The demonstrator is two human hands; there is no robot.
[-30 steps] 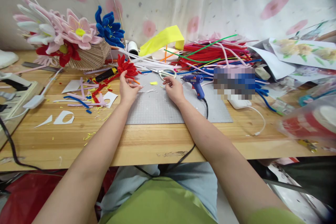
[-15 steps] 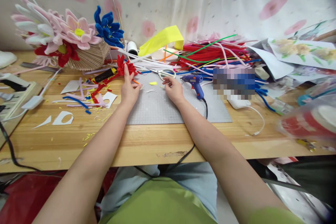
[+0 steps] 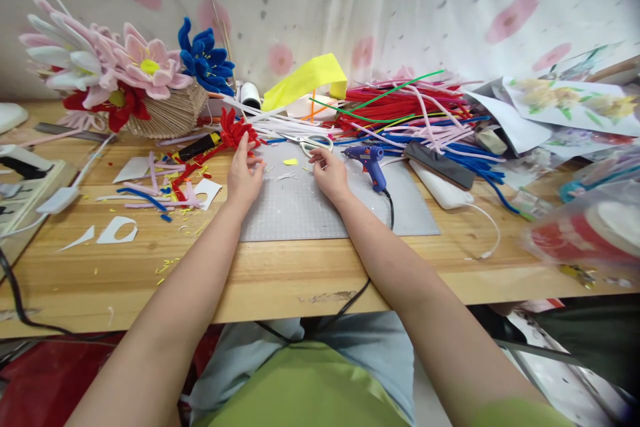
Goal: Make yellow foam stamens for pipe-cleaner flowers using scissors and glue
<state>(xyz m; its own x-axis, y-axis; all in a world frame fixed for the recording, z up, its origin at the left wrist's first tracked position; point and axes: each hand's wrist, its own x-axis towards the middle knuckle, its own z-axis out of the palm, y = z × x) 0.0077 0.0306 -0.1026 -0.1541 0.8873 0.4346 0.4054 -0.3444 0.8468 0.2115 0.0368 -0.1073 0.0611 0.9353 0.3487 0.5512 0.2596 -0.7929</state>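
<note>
Near the fuzzy red flower [image 3: 233, 128], our left grip [image 3: 244, 175] is spread; we cannot tell whether our right grip [image 3: 329, 172] pinches anything.

Over to the red flower [image 3: 234, 128], fuzzy, with petals splayed upward and base partly hidden, sitting near the upper left of the grey gridded mat [image 3: 300, 221]! Now down to 1 small yellow scrap [image 3: 290, 162], flat on the mat's upper half, with thin white strands [image 3: 287, 176] just below, loose and criss-crossed, then up to the pale-handled scissors [image 3: 304, 140], lying at the mat's top edge
</note>
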